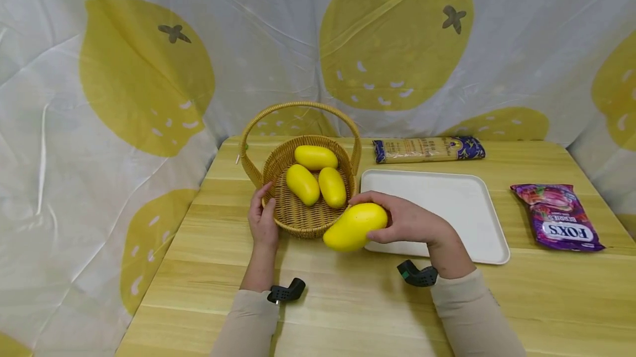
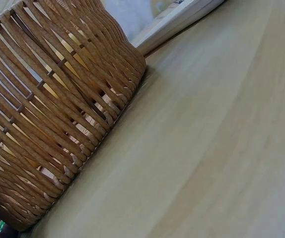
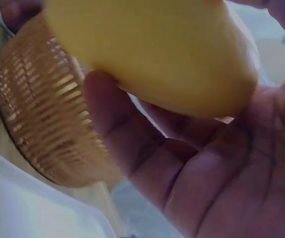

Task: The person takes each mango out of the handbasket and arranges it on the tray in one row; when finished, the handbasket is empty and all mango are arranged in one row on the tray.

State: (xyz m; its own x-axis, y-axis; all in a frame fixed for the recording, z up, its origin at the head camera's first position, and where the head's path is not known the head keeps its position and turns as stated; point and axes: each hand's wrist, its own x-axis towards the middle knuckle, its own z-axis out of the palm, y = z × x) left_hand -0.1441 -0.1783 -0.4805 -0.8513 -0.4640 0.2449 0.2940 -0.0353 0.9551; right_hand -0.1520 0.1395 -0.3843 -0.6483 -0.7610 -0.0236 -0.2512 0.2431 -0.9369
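My right hand (image 1: 404,218) grips a yellow mango (image 1: 355,227) with thumb and fingers, just off the front right of a wicker basket (image 1: 304,230). In the right wrist view the mango (image 3: 157,54) lies in the curled fingers, with the basket (image 3: 48,109) behind it. Three more mangoes, one at the back (image 1: 316,157), one on the left (image 1: 302,185) and one on the right (image 1: 332,187), lie inside the basket. At the basket's front left rim, my left hand (image 1: 264,224) holds on with thumb and fingers. The left wrist view shows the basket's woven side (image 2: 58,99).
A white tray (image 1: 464,208) lies right of the basket, partly beneath my right hand. Behind it is a long noodle packet (image 1: 427,149). A purple Fox's candy bag (image 1: 556,216) lies at the far right. The basket's tall handle (image 1: 300,105) arches over its opening.
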